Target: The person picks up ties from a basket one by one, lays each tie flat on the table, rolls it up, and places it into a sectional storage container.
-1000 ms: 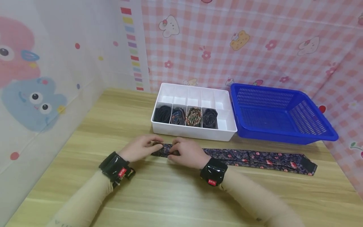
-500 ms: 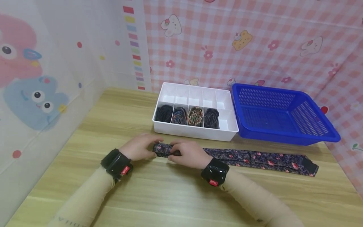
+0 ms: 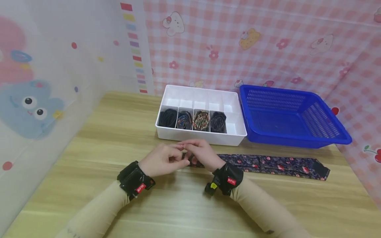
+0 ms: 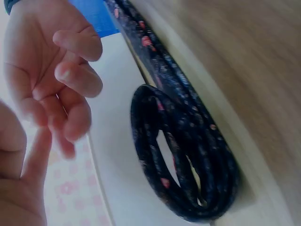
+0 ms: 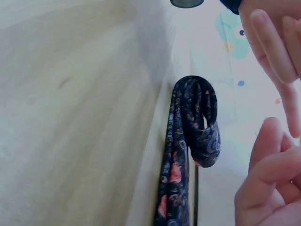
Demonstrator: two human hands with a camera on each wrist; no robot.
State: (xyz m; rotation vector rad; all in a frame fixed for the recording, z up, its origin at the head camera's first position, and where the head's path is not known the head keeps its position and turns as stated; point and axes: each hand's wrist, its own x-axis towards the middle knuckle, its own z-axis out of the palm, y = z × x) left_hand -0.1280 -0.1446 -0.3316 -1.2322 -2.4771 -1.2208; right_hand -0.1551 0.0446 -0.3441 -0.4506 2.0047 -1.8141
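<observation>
A dark necktie with pink flowers (image 3: 276, 164) lies lengthwise on the table. Its left end is rolled into a loose coil (image 4: 141, 136), with gaps between the layers, also seen as an upright roll (image 5: 202, 141) in the right wrist view. Above the coil my left hand (image 3: 162, 160) and right hand (image 3: 205, 155) meet, fingertips close together or touching. Both wrist views show them clear of the coil, fingers loosely bent and nothing held. In the head view the hands hide most of the coil.
Behind the hands stands a white divided box (image 3: 196, 134). Several rolled neckties, such as a tan patterned one (image 3: 201, 120), fill front compartments. A blue plastic basket (image 3: 297, 140) adjoins it at the right. Printed cloth (image 3: 193, 43) hangs behind.
My left hand has moved right from the tie's end to meet my right hand. The flat left end has been turned over into the coil, so the tie reaches less far left.
</observation>
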